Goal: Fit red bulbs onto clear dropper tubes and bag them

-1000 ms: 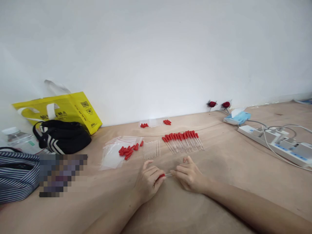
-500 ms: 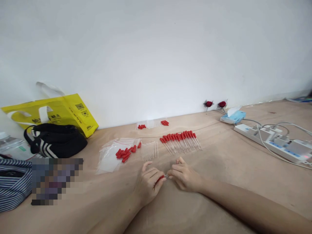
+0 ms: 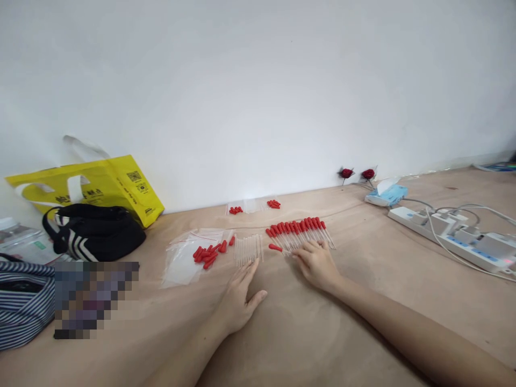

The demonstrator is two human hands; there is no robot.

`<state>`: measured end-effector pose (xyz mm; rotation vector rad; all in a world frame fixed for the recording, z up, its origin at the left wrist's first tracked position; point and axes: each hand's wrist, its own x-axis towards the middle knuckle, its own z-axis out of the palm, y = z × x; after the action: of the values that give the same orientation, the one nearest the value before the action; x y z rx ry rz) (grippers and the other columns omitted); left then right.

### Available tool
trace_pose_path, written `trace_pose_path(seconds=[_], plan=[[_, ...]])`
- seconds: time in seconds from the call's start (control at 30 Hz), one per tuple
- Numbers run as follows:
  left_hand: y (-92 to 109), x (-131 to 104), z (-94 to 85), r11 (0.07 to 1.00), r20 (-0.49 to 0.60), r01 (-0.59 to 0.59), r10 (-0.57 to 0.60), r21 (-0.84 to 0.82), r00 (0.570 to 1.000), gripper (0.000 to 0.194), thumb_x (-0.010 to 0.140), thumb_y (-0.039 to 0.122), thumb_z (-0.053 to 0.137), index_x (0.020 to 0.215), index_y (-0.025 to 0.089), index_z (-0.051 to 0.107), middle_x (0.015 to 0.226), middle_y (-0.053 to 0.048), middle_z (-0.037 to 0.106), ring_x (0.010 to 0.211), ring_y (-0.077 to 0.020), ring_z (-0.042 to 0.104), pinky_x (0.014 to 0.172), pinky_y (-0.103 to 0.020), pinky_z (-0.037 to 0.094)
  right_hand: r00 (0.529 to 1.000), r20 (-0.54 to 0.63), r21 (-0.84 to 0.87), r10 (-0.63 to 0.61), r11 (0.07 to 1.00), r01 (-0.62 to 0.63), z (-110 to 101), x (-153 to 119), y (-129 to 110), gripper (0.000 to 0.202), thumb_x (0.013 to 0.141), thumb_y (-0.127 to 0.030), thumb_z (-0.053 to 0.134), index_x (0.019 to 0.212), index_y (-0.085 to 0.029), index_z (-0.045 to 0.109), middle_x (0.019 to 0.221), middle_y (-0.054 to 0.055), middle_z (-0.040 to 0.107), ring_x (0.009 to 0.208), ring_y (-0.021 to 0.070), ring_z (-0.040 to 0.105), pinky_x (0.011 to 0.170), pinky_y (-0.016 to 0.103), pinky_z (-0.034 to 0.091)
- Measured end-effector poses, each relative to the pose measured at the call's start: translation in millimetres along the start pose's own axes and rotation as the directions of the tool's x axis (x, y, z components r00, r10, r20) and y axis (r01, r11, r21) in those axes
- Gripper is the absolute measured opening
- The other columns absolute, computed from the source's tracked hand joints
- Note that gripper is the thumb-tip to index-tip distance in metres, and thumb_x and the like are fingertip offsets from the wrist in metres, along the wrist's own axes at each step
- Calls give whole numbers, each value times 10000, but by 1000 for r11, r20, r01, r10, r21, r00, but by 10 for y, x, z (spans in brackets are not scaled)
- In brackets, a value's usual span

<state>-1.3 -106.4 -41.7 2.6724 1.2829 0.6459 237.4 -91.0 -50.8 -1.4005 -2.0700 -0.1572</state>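
Note:
My right hand (image 3: 317, 265) is closed in a pinch on the thin glass end of a dropper, whose red rubber bulb (image 3: 275, 247) points left, just below a row of assembled droppers (image 3: 300, 228). Its fingers partly hide the lower ends of that row. My left hand (image 3: 242, 301) is open and holds nothing, thumb apart, with its fingertips at the near ends of several bare glass tubes (image 3: 248, 250) lying side by side. To the left of the tubes lie loose red rubber bulbs (image 3: 209, 253), partly on clear plastic bags (image 3: 181, 263).
Near the wall lies a clear bag (image 3: 250, 205) with red bulbs at both ends. A yellow bag (image 3: 116, 177), black pouch (image 3: 105, 231) and striped bag (image 3: 24, 306) are at left. A tissue pack (image 3: 387, 193) and power strip (image 3: 447, 236) with cables stand at right.
The hands have parted. My left hand has let go of the red bulb and opened; my right hand has carried the dropper up to the near side of the row.

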Motion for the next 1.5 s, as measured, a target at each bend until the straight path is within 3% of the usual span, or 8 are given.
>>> trace_pose_path(seconds=[0.2,0.43,0.7,0.9,1.03,1.13,1.2,1.5], plan=[[6,17,-10,999,124,42,-41,-2,991,417,819,340,467,1206,185,478,1292,-116,447,1200,-251,385,978,-477,316,921,1,-38,391,920,-390,137,301,78,202,803,-254,446,823,-204,640,818,40,643,843,188,518,727,325,222],[7,16,-6,995,178,103,-98,-19,979,426,819,372,458,1202,191,492,1320,-101,414,1225,-236,350,1008,-445,288,821,16,-90,571,818,-568,239,493,45,175,762,-247,470,836,-195,620,784,50,650,826,206,546,747,336,232],[-11,18,18,997,143,73,-68,-31,987,413,810,355,468,1174,166,517,1282,-118,457,1194,-247,390,980,-440,326,784,49,-60,619,785,-617,312,541,8,171,752,-319,487,822,-203,591,714,33,647,733,203,576,759,357,231],[-90,63,-16,986,-85,149,-143,68,986,258,788,333,506,965,192,629,1024,-74,608,964,-238,534,840,-405,410,776,27,-71,630,776,-627,287,505,93,226,759,-377,484,854,-190,569,699,33,645,714,205,580,782,363,225],[-305,238,-175,871,-296,404,-322,280,899,200,759,333,536,861,197,644,929,-66,610,899,-256,514,757,-378,394,847,-34,-67,531,844,-532,235,474,11,202,776,-337,460,842,-189,581,741,41,651,736,200,567,764,353,216],[-499,425,-266,760,-310,513,-414,400,856,214,758,343,522,874,205,637,928,-71,595,921,-265,486,749,-366,367,933,7,-18,360,933,-360,246,482,-204,208,792,-317,435,748,-202,603,777,35,654,792,188,556,761,345,208],[-604,543,-275,734,-303,528,-435,426,848,217,756,346,513,843,197,643,943,-86,581,946,-277,467,751,-372,352,951,64,-9,303,953,-303,288,519,-378,237,790,-337,437,706,-203,615,796,41,658,813,189,553,772,351,208],[-719,756,-175,709,-267,541,-470,453,841,226,746,335,485,746,195,663,944,-90,580,950,-268,452,782,-373,309,818,319,-172,479,878,-447,441,811,-722,317,759,-366,452,796,-128,657,839,141,664,796,245,589,846,419,216]])
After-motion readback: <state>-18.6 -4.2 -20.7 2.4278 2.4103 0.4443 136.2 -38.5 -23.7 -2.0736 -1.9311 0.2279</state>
